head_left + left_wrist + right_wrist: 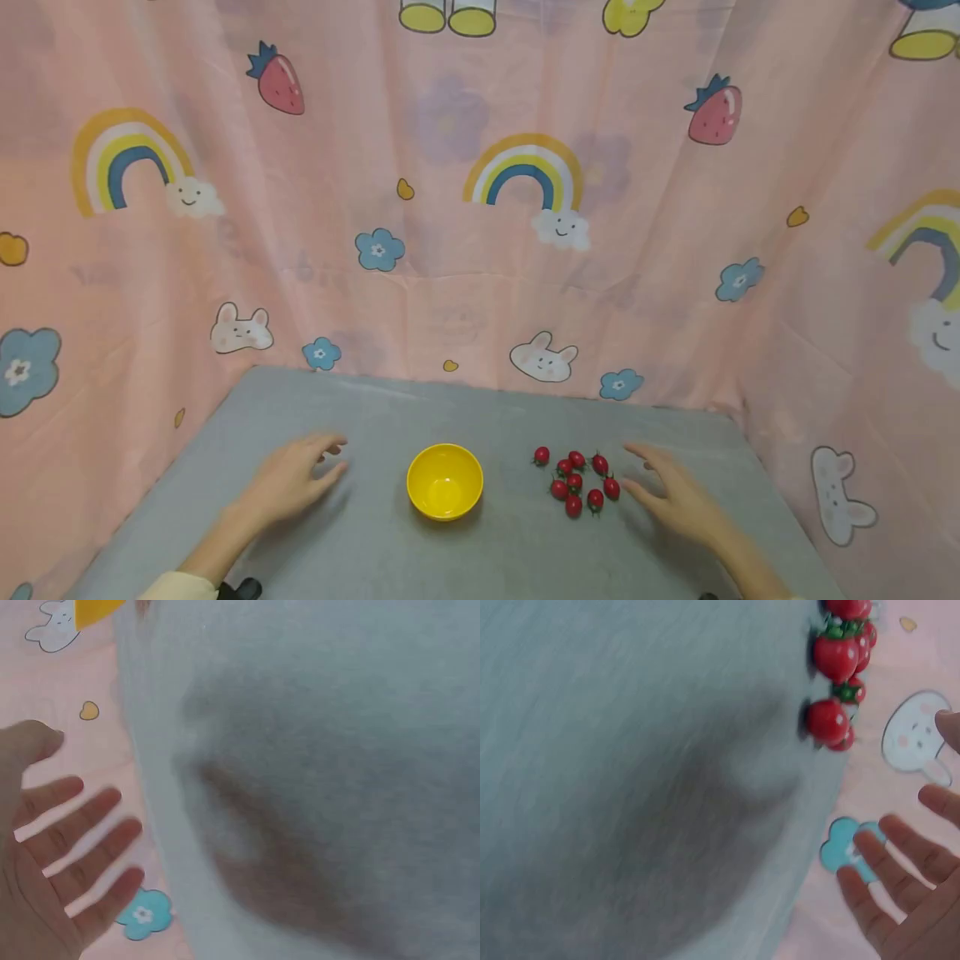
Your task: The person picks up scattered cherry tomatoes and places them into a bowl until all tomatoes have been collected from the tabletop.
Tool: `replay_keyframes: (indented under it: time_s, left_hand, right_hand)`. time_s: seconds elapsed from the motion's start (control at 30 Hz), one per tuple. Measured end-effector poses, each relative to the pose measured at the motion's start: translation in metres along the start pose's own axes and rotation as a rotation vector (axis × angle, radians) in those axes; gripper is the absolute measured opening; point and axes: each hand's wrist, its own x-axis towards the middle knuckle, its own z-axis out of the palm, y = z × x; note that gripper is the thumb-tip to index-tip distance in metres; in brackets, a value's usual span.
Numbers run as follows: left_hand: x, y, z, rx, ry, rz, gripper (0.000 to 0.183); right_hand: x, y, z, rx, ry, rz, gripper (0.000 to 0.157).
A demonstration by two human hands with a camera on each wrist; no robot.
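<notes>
A yellow bowl (445, 482) stands upright on the grey table, with nothing inside it. To its right lie several red cherry tomatoes (573, 482) with green stems, loosely grouped; the right wrist view shows some of these tomatoes (835, 658) up close. My left hand (294, 477) hovers left of the bowl, fingers spread and relaxed, holding nothing. In the left wrist view the same hand (64, 855) shows its fingers apart. My right hand (678, 498) is just right of the tomatoes, thumb and fingers parted around air.
The grey tabletop (360, 550) is backed and flanked by a pink curtain (337, 167) printed with rainbows, strawberries, flowers and bunnies. A small black object (243, 588) shows by the left wrist, and a pale sleeve (180, 586) covers the left forearm.
</notes>
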Motion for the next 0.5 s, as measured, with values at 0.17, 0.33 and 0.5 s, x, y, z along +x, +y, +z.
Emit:
replay_keyframes:
  time_s: [0.17, 0.33, 0.5]
  left_hand:
    - [-0.005, -0.011, 0.001, -0.311, -0.089, -0.033, 0.030]
    - [-0.009, -0.018, 0.007, -0.593, -0.155, -0.043, 0.045]
    - [-0.007, -0.012, 0.017, -0.687, -0.218, -0.038, 0.066]
  right_hand:
    - [-0.005, 0.014, -0.009, 0.111, -0.019, 0.044, 0.053]
    - [-0.012, 0.030, -0.012, 0.215, -0.037, 0.014, 0.055]
    - [-0.015, 0.042, -0.010, 0.264, -0.040, -0.022, 0.064]
